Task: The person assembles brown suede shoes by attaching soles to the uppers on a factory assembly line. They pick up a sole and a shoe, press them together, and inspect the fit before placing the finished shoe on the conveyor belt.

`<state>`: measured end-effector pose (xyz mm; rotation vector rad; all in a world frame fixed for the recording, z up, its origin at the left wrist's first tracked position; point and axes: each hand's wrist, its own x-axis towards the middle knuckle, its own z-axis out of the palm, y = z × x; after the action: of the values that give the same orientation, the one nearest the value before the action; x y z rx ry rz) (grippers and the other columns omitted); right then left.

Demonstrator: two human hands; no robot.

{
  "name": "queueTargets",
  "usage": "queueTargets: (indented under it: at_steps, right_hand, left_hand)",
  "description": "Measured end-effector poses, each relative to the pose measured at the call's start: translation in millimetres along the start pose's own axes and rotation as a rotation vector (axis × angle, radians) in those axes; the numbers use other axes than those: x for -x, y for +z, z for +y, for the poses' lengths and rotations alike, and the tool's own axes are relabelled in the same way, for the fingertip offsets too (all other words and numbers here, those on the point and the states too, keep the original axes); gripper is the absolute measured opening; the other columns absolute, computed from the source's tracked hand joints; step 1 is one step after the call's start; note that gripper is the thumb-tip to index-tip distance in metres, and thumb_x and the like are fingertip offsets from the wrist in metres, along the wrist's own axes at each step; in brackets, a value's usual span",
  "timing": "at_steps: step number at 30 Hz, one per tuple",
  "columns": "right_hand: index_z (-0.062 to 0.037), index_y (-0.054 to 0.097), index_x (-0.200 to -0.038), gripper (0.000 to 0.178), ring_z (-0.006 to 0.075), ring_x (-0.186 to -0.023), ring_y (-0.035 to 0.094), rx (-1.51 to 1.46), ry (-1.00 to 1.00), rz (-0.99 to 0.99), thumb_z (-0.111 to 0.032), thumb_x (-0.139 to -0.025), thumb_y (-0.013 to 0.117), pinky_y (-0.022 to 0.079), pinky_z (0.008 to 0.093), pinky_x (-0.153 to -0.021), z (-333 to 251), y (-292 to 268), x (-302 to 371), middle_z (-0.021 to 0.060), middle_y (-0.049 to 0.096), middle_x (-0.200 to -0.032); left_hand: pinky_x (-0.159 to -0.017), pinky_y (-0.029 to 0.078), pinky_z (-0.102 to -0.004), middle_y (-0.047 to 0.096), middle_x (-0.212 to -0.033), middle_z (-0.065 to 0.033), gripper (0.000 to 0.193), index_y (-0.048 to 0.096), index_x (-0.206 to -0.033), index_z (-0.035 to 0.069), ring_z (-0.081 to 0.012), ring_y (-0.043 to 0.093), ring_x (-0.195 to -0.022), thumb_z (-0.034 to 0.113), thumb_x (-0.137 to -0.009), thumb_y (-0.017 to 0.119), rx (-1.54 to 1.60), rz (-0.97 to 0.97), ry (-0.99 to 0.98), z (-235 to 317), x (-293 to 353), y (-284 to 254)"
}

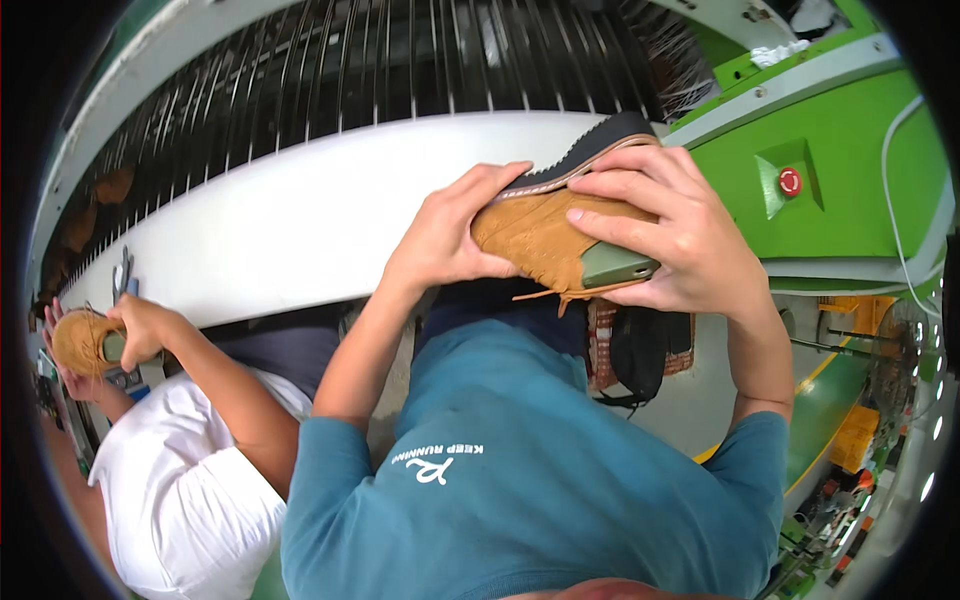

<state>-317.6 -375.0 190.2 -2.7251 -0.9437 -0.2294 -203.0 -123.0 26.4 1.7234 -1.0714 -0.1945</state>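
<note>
The fingers (610, 215) of the right hand (680, 235) are laid flat and slightly spread across the upper of a tan suede shoe (545, 235), with the thumb tucked under its green tongue end; the fingers of the left hand (450, 235) are curled around the toe and pressed against the dark, saw-edged sole (590, 150). The shoe is thus clamped between both hands, held in the air just in front of the white conveyor rail (300, 210) and above the teal shirt (520, 470). A slip is judged possible, since the hold is taken on soft suede and a thin sole edge; a loosened left grip would let the toe drop toward the lap. A lace end (540, 295) hangs free below the shoe and could be caught on the wire rods (400, 70) beyond the rail if the shoe were brought near them. Right of the shoe, a round red button (790, 182) is set on a green square plate on the green machine housing (850, 150). Below the shoe, white lettering and a white emblem (435, 468) are printed on the shirt. Far left of the shoe, a second tan shoe (85, 340) is held by a co-worker in a white shirt (190, 500).
</note>
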Motion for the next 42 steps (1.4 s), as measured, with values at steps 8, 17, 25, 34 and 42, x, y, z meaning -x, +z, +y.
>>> queueTargets:
  at_steps: [8,17,25,34,42]
  right_hand:
    - [-0.0098,0.076,-0.111,0.048,0.0291,-0.089,0.071,0.062,-0.038,0.149,-0.034,-0.074,0.095,0.058,0.0423,-0.075,3,-25,-46,0.0044,0.074,-0.103]
    - [-0.0055,0.04,-0.169,0.1,0.0292,-0.149,0.055,-0.888,-0.055,0.861,-0.053,-0.094,0.086,0.04,0.042,-0.125,65,25,-49,0.0176,0.057,-0.16]
    - [-0.0055,0.021,-0.176,0.093,0.0305,-0.153,0.052,-1.62,0.194,0.848,-0.073,-0.114,0.032,0.04,0.046,-0.129,25,116,-81,0.022,0.05,-0.166]
    - [-0.0018,0.027,-0.173,0.096,0.0301,-0.146,0.058,-1.6,0.182,0.771,-0.076,-0.112,0.031,0.048,0.0455,-0.124,13,105,-90,0.0213,0.058,-0.155]
    - [0.0004,0.023,-0.174,0.105,0.0312,-0.146,0.058,-1.698,0.11,0.731,-0.08,-0.108,0.035,0.048,0.0453,-0.124,16,100,-83,0.0223,0.06,-0.153]
  left_hand:
    - [-0.115,0.054,-0.05,0.061,-0.152,-0.0259,0.136,0.048,-0.162,0.0,-0.0405,0.067,-0.137,0.056,-0.054,0.11,0.08,0.198,0.305,89,-30,-31]
    - [-0.1,0.061,-0.0362,0.082,-0.119,-0.0162,0.074,0.071,-0.139,-0.003,-0.0219,0.079,-0.112,0.022,-0.077,0.103,-0.026,0.304,0.037,77,-56,-78]
    - [-0.102,0.06,-0.0353,0.08,-0.123,-0.0141,0.067,0.071,-0.138,-0.007,-0.0207,0.076,-0.115,0.015,-0.081,0.099,0.186,0.192,-0.047,89,-55,-93]
    - [-0.085,0.065,-0.0347,0.084,-0.102,-0.0152,0.066,0.073,-0.132,-0.006,-0.0219,0.083,-0.095,0.033,-0.085,0.098,-0.208,0.031,-0.121,118,-58,-100]
    - [-0.066,0.062,-0.0371,0.079,-0.081,-0.0175,0.071,0.071,-0.12,-0.007,-0.0297,0.082,-0.074,0.053,-0.089,0.092,-0.445,-0.143,-0.048,131,-70,-108]
